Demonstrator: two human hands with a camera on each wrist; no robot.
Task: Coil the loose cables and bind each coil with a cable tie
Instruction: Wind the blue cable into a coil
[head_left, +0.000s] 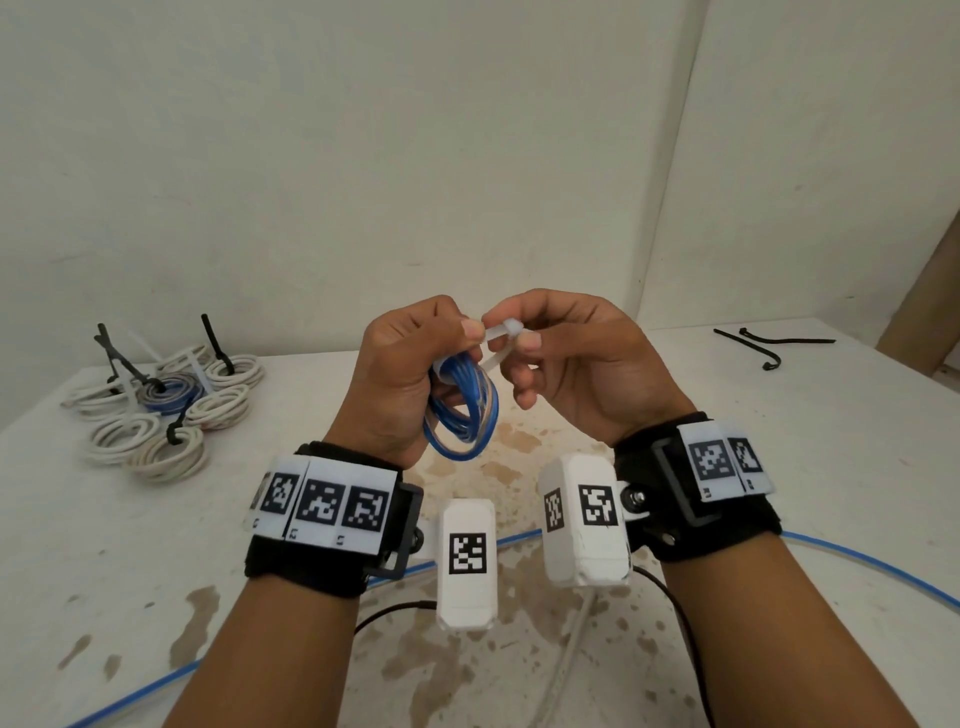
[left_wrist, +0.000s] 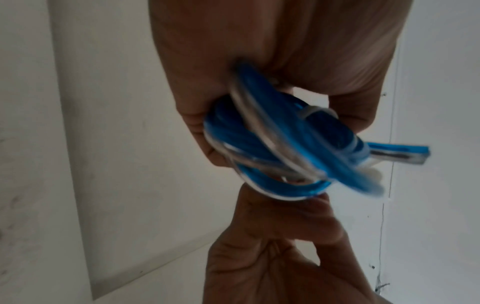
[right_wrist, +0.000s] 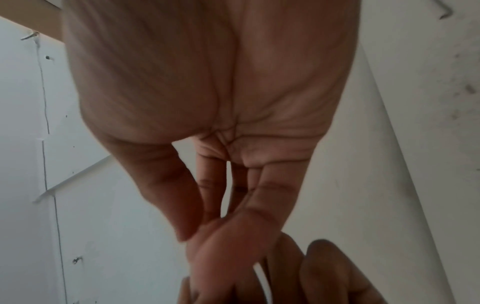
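Note:
My left hand (head_left: 410, 374) grips a small blue and clear cable coil (head_left: 464, 415) above the table, its fingers curled round the loops. A white cable tie (head_left: 506, 332) wraps the top of the coil; its head sits between both thumbs. My right hand (head_left: 550, 358) pinches the tie with thumb and forefinger. In the left wrist view the blue coil (left_wrist: 272, 144) fills the palm, with a cut cable end (left_wrist: 405, 154) sticking out. The right wrist view shows only my right hand (right_wrist: 205, 226) with its thumb and fingertips pressed together; the tie is hidden there.
Several bound coils (head_left: 166, 410), white and one blue, lie at the table's left rear with tie tails standing up. Black cable ties (head_left: 769, 345) lie at the right rear. A long loose blue cable (head_left: 857, 564) runs across the stained table (head_left: 519, 675) under my wrists.

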